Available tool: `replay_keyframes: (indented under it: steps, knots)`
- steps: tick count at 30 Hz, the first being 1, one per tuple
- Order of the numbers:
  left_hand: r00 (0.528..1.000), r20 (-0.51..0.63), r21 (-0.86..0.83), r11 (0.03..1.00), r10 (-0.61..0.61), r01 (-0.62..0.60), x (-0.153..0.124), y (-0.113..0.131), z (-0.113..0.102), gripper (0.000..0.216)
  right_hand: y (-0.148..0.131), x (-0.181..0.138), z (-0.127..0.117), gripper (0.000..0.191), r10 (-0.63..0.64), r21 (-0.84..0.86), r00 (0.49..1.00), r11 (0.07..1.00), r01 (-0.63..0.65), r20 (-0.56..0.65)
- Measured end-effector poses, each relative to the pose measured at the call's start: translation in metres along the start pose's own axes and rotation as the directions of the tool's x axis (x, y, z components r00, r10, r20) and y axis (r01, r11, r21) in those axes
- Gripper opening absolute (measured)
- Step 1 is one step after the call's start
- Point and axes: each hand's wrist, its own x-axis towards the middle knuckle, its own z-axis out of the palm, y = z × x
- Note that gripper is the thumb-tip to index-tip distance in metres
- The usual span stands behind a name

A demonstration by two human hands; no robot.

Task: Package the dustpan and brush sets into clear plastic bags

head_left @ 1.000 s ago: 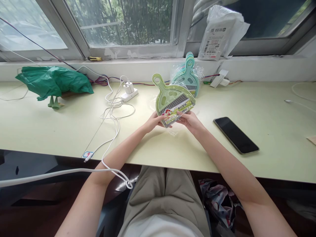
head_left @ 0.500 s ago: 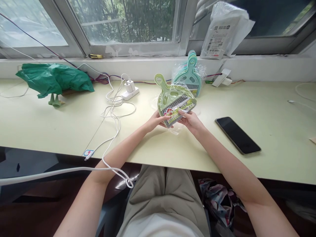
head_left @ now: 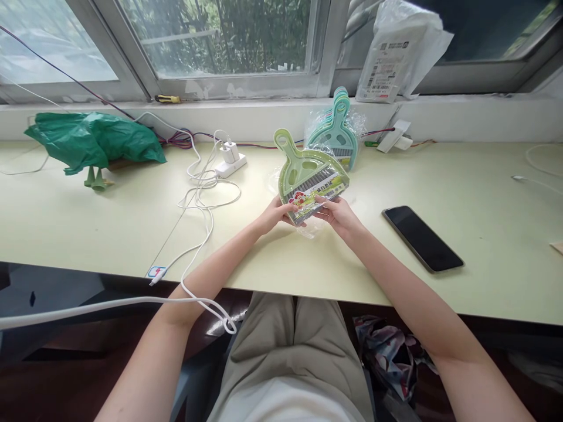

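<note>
A light-green dustpan (head_left: 303, 166) with a grey-bristled brush inside, wrapped in clear plastic, is held tilted above the table. My left hand (head_left: 276, 215) grips its lower left edge, thumb on the front and fingers behind. On the lower right edge, my right hand (head_left: 338, 214) pinches it the same way. A printed label with a red cartoon figure shows across its front. Loose plastic film hangs below the dustpan. Behind it, a stack of teal dustpans (head_left: 338, 126) in clear wrapping leans against the wall under the window.
A black phone (head_left: 422, 239) lies on the table (head_left: 88, 228) to the right. White cables (head_left: 206, 205) run from a power strip (head_left: 231, 167) on the left. A green plastic bag (head_left: 94, 140) sits far left. A white package (head_left: 391, 61) and a screwdriver (head_left: 167, 99) rest on the sill.
Both hands keep their grip on the green dustpan, which has tilted very slightly. The whole view has shifted a little; nothing was taken up or let go.
</note>
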Motion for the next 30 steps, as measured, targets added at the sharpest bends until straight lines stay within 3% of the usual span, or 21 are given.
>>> replay_keyframes:
  steps: [14,30]
  knots:
    - [1.0,0.0,-0.002,1.0,0.0,0.0,0.0016,-0.0028,-0.0014,0.052,0.0008,0.0002,-0.0009,0.015,0.021,-0.004,1.0,1.0,-0.021,-0.01]
    - [1.0,0.013,0.012,1.0,0.02,-0.021,0.0017,-0.0066,-0.0034,0.052,-0.0013,-0.0017,0.0005,0.008,0.027,-0.004,1.0,1.0,-0.027,0.001]
